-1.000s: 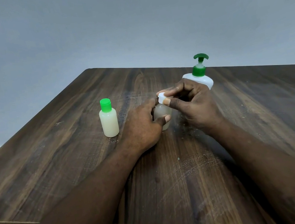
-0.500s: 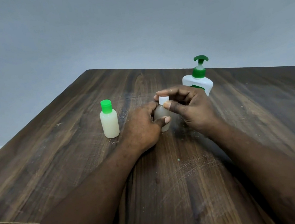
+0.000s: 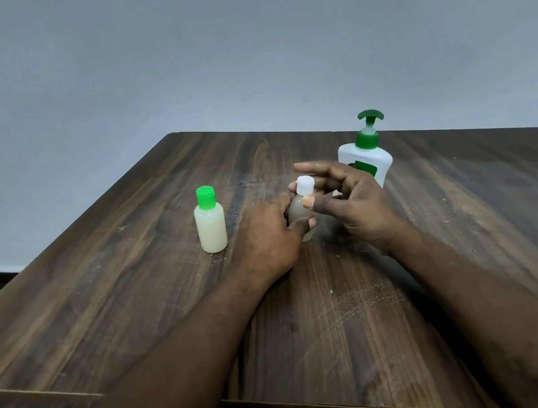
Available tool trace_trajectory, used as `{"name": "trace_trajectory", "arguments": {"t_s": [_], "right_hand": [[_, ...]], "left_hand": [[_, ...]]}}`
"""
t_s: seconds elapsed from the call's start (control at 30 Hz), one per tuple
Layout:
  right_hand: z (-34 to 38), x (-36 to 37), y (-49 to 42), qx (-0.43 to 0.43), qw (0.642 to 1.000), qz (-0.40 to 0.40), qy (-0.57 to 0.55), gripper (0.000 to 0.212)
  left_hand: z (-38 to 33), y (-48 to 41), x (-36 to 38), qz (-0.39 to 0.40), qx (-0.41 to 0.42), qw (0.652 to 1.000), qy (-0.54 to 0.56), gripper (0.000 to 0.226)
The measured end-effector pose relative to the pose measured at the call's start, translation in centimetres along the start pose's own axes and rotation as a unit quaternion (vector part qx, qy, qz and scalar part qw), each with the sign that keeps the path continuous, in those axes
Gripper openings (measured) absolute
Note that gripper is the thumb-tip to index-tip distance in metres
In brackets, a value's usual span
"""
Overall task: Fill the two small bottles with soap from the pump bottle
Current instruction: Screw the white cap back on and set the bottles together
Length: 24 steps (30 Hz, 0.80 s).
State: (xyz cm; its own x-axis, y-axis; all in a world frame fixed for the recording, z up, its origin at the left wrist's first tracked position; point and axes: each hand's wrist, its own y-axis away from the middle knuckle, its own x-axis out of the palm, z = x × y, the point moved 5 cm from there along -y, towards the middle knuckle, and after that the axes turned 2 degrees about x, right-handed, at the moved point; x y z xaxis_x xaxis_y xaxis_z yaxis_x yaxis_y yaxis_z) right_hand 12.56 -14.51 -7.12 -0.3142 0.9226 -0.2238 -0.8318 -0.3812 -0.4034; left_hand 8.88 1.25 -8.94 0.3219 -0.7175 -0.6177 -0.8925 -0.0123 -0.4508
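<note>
White-capped small bottle (image 3: 299, 215): centre of frame, upright on the table (image 3: 134, 292), body looks cloudy-filled, though mostly covered. White cap (image 3: 305, 185) seated on its neck.

Left hand (image 3: 265, 235): wrapped round the bottle's body, thumb across the near side, steadying it on the wood.

Right hand (image 3: 352, 200): just right of the bottle, fingers fanned out nearly straight, index reaching over the cap. Thumb tip rests at the neck just under the cap. Can't tell whether any finger touches the cap's far side.

Green-capped small bottle (image 3: 210, 224): left of centre, just beside the left hand but apart from it, capped, creamy soap nearly up to the shoulder. Untouched.

Pump bottle (image 3: 367, 162): behind the right hand, upper right of centre, upright, nobody on the pump.

Progress, as judged: one bottle filled and closed; the second appears filled with its cap on. Little left beyond a final snug of the cap and letting go.

Change from half a second back: right-hand fingers were curled over the cap, now they've spread and lifted off. Pump bottle more exposed behind the hand. Left-hand hold and green-capped bottle unchanged.
</note>
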Motion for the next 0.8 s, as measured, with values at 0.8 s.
{"name": "trace_trajectory", "arguments": {"t_s": [0.8], "right_hand": [[-1.2, -0.3, 0.2, 0.016, 0.972, 0.005, 0.236, 0.04]], "left_hand": [[8.3, 1.0, -7.8, 0.0, -0.17, 0.985, 0.011, 0.073]]}}
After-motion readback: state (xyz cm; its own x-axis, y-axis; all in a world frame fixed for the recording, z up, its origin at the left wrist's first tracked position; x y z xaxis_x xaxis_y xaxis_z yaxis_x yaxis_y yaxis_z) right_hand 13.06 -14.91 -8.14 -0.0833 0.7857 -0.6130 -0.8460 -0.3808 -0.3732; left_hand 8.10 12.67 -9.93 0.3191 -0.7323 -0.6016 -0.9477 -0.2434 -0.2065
